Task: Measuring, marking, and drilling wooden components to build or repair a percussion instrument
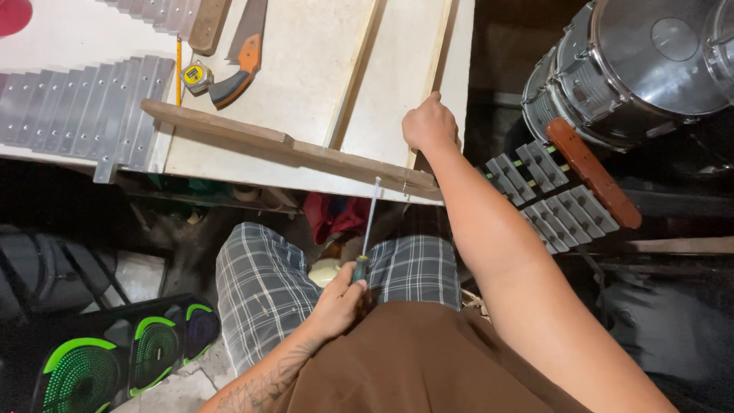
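1. The left hand is wrapped around the dark handle of a long screwdriver, gripping it close to the person's lap, below the near edge of the white table.
2. The screwdriver's thin metal shaft slants up from that hand, and its tip meets the near end of the dark wooden strip at the table's edge.
3. The dark wooden strip lies crosswise along the near part of the table, running from beside the metal bars on the left to the front corner on the right.
4. The right hand is clenched over the pale wooden slat, just above the right end of the dark strip, pressing on it from the top.
5. Farther back on the table lie a yellow tape measure and a handsaw with an orange and dark handle.
6. Right of the table, off its surface, stand shiny drums and another set of metal bars.
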